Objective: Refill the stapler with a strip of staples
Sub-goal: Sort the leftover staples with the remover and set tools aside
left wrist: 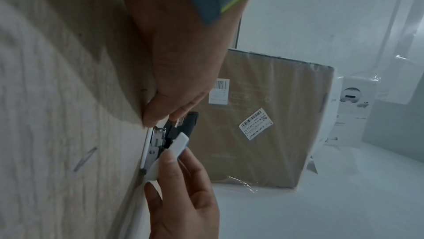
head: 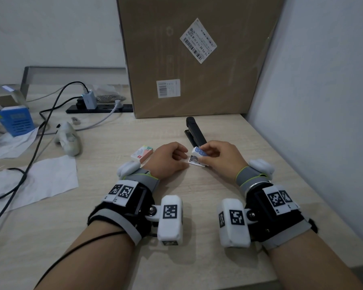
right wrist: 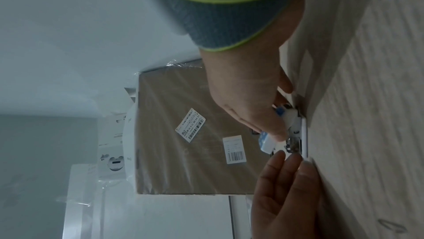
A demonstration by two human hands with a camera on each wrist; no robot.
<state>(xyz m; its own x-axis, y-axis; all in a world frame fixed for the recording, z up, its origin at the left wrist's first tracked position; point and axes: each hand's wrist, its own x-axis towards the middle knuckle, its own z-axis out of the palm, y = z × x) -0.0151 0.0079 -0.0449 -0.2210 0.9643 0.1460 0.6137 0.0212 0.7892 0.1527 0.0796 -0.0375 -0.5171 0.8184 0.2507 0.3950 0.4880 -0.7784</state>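
A small white stapler (head: 195, 161) with a blue dotted lid (head: 199, 152) lies on the wooden table (head: 197, 206) between my hands. My right hand (head: 205, 152) pinches the lid and holds it tilted up, so the metal magazine (left wrist: 157, 139) shows. My left hand (head: 183, 158) has its thumb and fingertips on the front end of the stapler's base. In the right wrist view the lid (right wrist: 267, 142) stands above the magazine (right wrist: 294, 143). A staple box (head: 142, 153) lies just left of my left hand. I cannot make out a loose strip of staples.
A black stapler (head: 194, 132) lies just behind the white one. A large cardboard box (head: 197, 59) stands at the back, a wall on the right. On the left are cables (head: 40, 132), a power strip (head: 99, 108), white paper (head: 40, 181) and a blue device (head: 15, 120).
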